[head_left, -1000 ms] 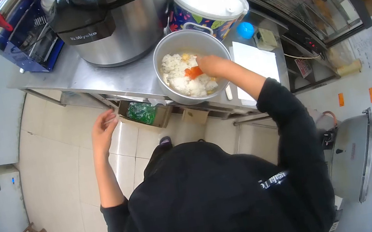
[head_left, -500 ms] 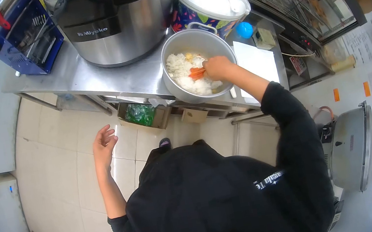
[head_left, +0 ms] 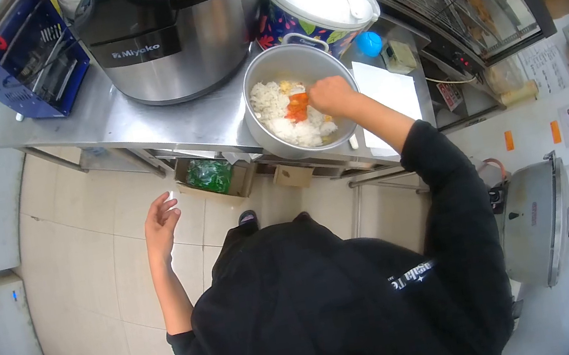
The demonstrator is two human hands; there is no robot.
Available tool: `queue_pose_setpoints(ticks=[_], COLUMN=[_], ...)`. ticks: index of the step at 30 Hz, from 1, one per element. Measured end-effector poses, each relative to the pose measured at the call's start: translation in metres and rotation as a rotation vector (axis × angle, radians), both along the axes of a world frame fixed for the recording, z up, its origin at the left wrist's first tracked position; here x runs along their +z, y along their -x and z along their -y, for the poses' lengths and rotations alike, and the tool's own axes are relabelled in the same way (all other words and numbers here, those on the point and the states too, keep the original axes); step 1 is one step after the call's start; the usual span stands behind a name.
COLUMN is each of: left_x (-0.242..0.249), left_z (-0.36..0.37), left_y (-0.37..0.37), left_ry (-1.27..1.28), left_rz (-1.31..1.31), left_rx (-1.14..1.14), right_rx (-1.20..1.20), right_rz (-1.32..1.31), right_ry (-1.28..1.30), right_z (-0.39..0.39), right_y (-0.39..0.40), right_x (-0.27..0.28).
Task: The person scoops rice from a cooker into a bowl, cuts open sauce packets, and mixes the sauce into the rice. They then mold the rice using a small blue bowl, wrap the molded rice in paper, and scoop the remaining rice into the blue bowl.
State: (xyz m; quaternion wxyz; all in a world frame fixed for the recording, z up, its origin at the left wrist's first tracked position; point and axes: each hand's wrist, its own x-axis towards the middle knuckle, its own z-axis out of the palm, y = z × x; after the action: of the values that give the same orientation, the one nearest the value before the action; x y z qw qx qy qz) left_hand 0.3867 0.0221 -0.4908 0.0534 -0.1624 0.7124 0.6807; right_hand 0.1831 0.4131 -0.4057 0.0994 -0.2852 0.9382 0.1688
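The right hand [head_left: 331,97] is closed around an orange-red utensil [head_left: 297,108]; the exact finger placement on it cannot be verified. Taking 12 o'clock as directly away from the person, the utensil's exposed part extends towards 9 o'clock from the grip. Its long axis appears to run roughly from 3 to 9, and its exposed part is at the white rice [head_left: 269,105]. Grip and rice are both within the grey pot [head_left: 281,65], the hand on the 3 o'clock side. The pot is at the near edge of the metal table [head_left: 66,131]. From the pot, the rice cooker [head_left: 217,46] stands at 11, the patterned container [head_left: 318,21] at 1, and the white sheet [head_left: 391,96] at 3. The left hand [head_left: 158,229] is at 8, well apart, fingers loosely bent; whether it holds anything cannot be determined. The right hand is clearly nearer.
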Motion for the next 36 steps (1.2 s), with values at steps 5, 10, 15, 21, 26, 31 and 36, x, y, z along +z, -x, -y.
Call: queue_pose_setpoints(ticks=[5, 10, 15, 21, 26, 31, 36], left_x=[-0.003, -0.002, 0.006, 0.003, -0.003, -0.006, -0.01], left_z=[-0.001, -0.001, -0.001, 0.003, 0.006, 0.008, 0.01], left_y=[-0.002, -0.003, -0.003, -0.005, -0.007, -0.009, -0.011], left_ry=[0.005, 0.013, 0.047, 0.035, 0.032, 0.042, 0.051], left_rz=[0.001, 0.008, 0.043, 0.057, 0.052, 0.049, 0.041], left_rx=[-0.007, -0.025, -0.044, -0.032, -0.016, -0.013, -0.006], right_rx=[-0.051, -0.312, -0.135, -0.183, -0.12, -0.052, 0.043], right_rz=[0.041, 0.336, 0.471, 0.331, 0.155, 0.016, -0.038], right_ry=[-0.051, 0.143, 0.026, 0.016, 0.082, 0.033, 0.013], right_z=[0.003, 0.0, -0.015, -0.004, -0.003, 0.005, -0.002], right_y=[0.002, 0.004, 0.025, 0.005, -0.008, -0.014, -0.007], right_x=[0.007, 0.004, -0.022, -0.004, 0.001, 0.009, 0.003])
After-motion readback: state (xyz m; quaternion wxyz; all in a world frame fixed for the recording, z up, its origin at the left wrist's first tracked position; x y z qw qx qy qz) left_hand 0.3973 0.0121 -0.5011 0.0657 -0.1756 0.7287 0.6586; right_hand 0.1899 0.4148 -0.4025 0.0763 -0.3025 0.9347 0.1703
